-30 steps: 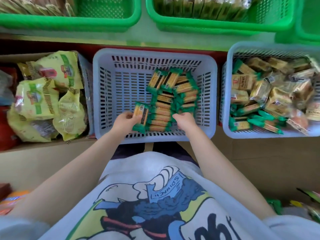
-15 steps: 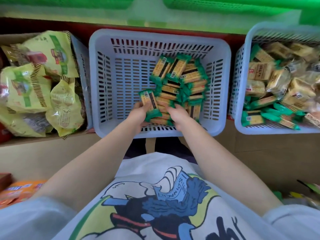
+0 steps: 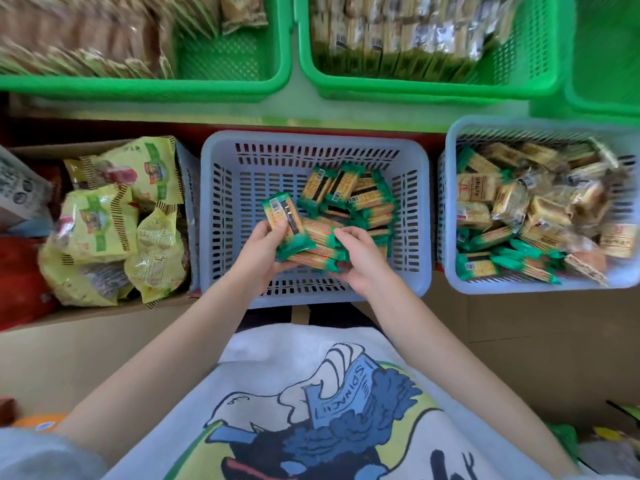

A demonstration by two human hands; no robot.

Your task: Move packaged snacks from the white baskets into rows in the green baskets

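**One head camera, looking down**

There is only one view. It looks forward and steeply down from the person's head, close above the white basket [image 3: 313,216], with the green baskets [image 3: 429,88] at the top edge.

A snack shop's stocking area, by the look of the goods.

Green baskets [image 3: 284,88] stood side by side on a raised ledge, each filled with upright rows of wrapped snacks, set out like retail stock. Below them sat white slotted baskets [image 3: 422,209] heaped with many identical small packets [image 3: 367,199] bearing barcodes, and a cardboard box [image 3: 104,315] crammed with yellow-green snack bags [image 3: 97,223]. More cartons and loose packaged goods lay at the edges of the view. The sheer quantity of the same sealed products, sorted into bins by kind, pointed to a store or its stockroom, not a home.
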